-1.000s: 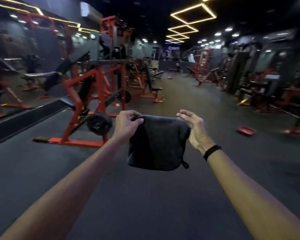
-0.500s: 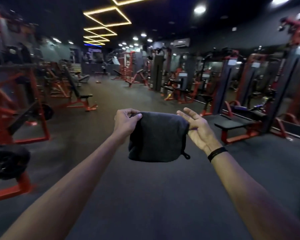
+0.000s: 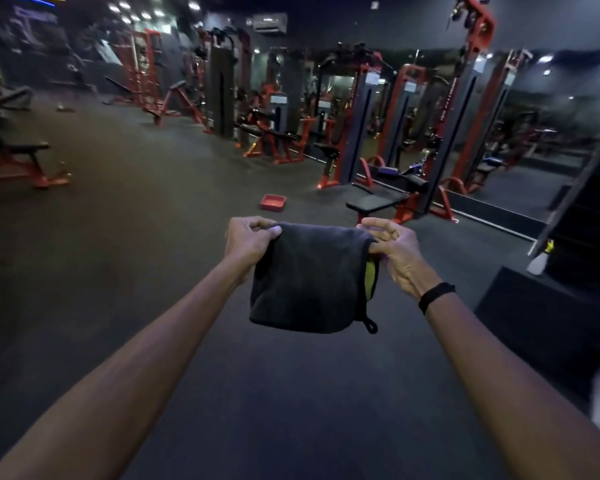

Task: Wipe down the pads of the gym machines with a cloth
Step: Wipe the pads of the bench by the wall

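Observation:
A folded dark grey cloth (image 3: pixel 309 282) with a yellow-green inner side and a small hanging loop is held out in front of me at chest height. My left hand (image 3: pixel 248 239) pinches its upper left corner. My right hand (image 3: pixel 394 249) pinches its upper right corner, a black band on that wrist. Beyond the cloth to the right stands a red-framed machine with a flat black seat pad (image 3: pixel 373 202). More red machines with black pads (image 3: pixel 274 133) line the mirrored right wall.
A red tray (image 3: pixel 273 201) lies on the dark rubber floor ahead. A black box (image 3: pixel 548 306) at the right carries a white spray bottle (image 3: pixel 540 259) with a yellow trigger. A red bench (image 3: pixel 21 157) stands at the left. Open floor stretches ahead.
My view has swung right, from the red plate-loaded machine on the left to the machines along the right wall. My right hand, open beside the cloth before, now pinches its corner.

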